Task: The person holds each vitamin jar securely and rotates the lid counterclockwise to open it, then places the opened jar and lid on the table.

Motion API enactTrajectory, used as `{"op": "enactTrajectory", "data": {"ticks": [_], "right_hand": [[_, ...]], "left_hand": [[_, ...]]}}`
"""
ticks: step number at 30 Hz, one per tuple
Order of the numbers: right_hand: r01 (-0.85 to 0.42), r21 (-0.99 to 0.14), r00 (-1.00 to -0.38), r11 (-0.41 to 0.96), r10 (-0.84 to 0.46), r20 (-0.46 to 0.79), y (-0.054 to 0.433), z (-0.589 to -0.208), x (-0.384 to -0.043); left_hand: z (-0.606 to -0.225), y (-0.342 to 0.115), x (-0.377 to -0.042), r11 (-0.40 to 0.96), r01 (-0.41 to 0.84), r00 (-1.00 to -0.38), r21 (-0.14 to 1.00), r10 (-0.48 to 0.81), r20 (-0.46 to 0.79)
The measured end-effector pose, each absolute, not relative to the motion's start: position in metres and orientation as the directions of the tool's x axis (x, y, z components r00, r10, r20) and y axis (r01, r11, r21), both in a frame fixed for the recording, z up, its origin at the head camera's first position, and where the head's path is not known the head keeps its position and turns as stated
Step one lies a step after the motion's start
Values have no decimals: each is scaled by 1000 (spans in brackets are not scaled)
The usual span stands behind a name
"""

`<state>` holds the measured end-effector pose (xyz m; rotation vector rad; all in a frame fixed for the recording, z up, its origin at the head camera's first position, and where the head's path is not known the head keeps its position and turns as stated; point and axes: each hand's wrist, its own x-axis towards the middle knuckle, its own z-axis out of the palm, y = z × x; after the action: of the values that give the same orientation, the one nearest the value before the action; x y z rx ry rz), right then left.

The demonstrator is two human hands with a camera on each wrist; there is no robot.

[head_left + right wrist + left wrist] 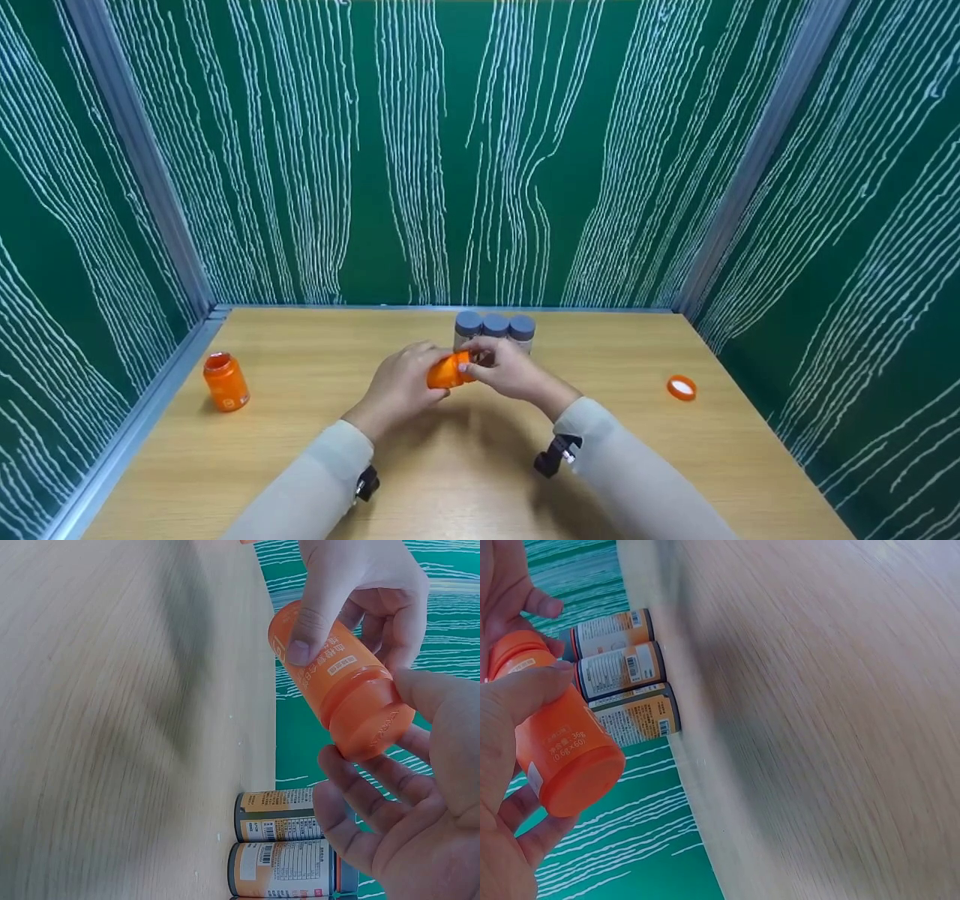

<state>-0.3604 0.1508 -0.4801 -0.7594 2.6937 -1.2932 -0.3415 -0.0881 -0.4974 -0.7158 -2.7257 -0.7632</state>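
Observation:
My left hand (405,381) holds an orange plastic bottle (330,664) around its body, thumb along the printed side. Held up above the table, the bottle lies tilted, its base (586,781) toward the left wrist camera. At the other end is its orange cap (375,724), with raised lettering on top. My right hand (510,369) has that cap between its thumb and fingertips. Just behind the hands stand three bottles with grey-blue lids (495,325), in a row and partly hidden by the right hand; their printed labels (622,667) show in the wrist views.
Another orange bottle (227,384) stands at the table's left side with its mouth uncovered. On the right lies a loose orange cap (681,388), its white inside showing. Green walls (465,150) with white wavy lines enclose the wooden table (600,352) at the back and sides.

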Motion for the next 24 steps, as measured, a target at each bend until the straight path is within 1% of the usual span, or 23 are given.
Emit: {"op": "enactTrajectory", "data": {"ticks": [5, 10, 17, 24], "right_hand": [[-476, -736, -838, 481, -501, 215, 153, -481, -361], [-512, -735, -813, 445, -526, 248, 156, -481, -359], [-566, -686, -790, 458, -539, 292, 158, -480, -358], [-577, -670, -786, 467, -541, 299, 162, -478, -358]], "left_hand": [[-499, -89, -343, 740, 536, -840, 406, 417, 348], [-500, -89, -343, 736, 537, -841, 413, 425, 336], [-500, -88, -343, 733, 521, -852, 438, 418, 314], [-499, -90, -340, 724, 492, -871, 483, 401, 286]]}}
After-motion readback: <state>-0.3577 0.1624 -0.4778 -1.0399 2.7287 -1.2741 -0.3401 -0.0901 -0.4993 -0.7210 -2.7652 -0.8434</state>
